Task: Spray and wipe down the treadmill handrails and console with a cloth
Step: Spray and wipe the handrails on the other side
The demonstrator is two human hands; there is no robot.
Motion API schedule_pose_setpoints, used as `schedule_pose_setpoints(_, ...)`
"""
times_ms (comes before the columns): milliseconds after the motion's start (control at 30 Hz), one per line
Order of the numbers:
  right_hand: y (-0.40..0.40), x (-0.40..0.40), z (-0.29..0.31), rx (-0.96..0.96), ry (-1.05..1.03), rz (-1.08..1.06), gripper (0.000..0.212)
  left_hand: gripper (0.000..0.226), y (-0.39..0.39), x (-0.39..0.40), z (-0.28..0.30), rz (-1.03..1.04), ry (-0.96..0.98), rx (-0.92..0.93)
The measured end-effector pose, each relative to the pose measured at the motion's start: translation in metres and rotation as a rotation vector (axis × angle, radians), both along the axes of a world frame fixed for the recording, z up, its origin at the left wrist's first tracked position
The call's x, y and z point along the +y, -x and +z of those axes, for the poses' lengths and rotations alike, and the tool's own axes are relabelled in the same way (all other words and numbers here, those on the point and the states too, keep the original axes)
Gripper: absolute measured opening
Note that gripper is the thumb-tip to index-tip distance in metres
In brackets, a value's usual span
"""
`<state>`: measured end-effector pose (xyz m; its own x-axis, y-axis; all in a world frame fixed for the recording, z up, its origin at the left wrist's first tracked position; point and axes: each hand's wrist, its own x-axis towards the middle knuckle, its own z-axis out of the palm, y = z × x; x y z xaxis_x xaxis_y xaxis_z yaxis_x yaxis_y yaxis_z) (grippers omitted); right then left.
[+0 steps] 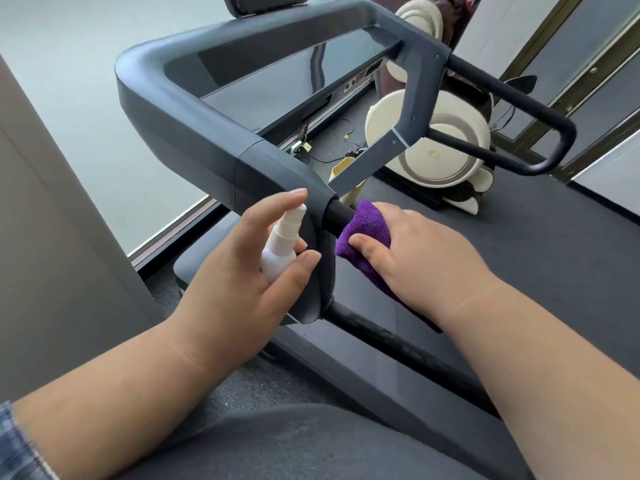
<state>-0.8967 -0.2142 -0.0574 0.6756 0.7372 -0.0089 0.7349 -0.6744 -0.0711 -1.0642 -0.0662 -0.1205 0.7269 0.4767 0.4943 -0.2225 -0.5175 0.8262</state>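
At the near handrail [337,216], the right hand [415,251] presses the cloth [363,230] round the black bar, whose axis runs from the console [194,133] toward the person. Just left, the left hand [242,268] holds the bottle [282,247], nozzle seemingly toward the rail.

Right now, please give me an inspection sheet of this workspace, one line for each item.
Surface: grey treadmill console frame, black near handrail.
Job's things: white spray bottle; purple cloth wrapped on the near handrail.
Clutter: cream massage chair behind the treadmill.
Grippers: left hand holds the spray bottle; right hand presses the purple cloth.
Cables: loose black cables on the floor.
Surroundings: dark treadmill belt, far handrail.
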Motion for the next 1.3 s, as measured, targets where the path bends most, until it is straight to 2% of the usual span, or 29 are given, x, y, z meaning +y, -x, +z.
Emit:
schedule_pose_setpoints(200, -0.004, 0.060, -0.001, -0.035, 0.070, 0.008, 0.068, 0.053, -0.002, -0.006, 0.002, -0.008, -0.027, 0.011)
schedule_pose_setpoints(433, -0.013, 0.002, 0.002, 0.117, 0.028, -0.012, 0.079, 0.052, -0.007, -0.005, 0.008, -0.023, -0.026, 0.006)
schedule_pose_setpoints(533, -0.006, -0.014, -0.002, 0.033, -0.014, -0.009, 0.076, 0.052, -0.005, -0.006, 0.003, -0.034, -0.018, 0.004)
schedule_pose_setpoints(633, 0.002, 0.007, -0.004, -0.055, -0.047, 0.011, 0.075, 0.053, 0.000, -0.009, -0.002, -0.052, -0.024, 0.019)
schedule_pose_setpoints(767, 0.010, 0.052, -0.007, -0.149, 0.007, 0.067, 0.084, 0.053, -0.001, -0.013, -0.001, -0.082, -0.013, 0.015)
schedule_pose_setpoints(867, 0.011, 0.050, -0.007, -0.153, 0.004, 0.042, 0.090, 0.053, -0.006, -0.014, 0.003, -0.109, -0.029, -0.004)
schedule_pose_setpoints(933, 0.005, 0.034, -0.005, -0.081, -0.015, -0.008, 0.083, 0.054, -0.007, -0.015, 0.004, -0.086, -0.030, 0.010)
schedule_pose_setpoints(1100, -0.022, -0.011, 0.010, 0.246, 0.045, -0.158, 0.071, 0.052, -0.001, -0.013, 0.001, -0.075, -0.020, 0.007)
schedule_pose_setpoints(1233, -0.026, 0.007, 0.027, 0.430, 0.111, -0.168, 0.067, 0.051, 0.004, -0.010, -0.003, -0.068, -0.011, 0.006)
schedule_pose_setpoints(1300, -0.024, 0.025, 0.027, 0.422, 0.130, -0.133, 0.070, 0.052, 0.006, -0.011, -0.004, -0.081, -0.012, -0.004)
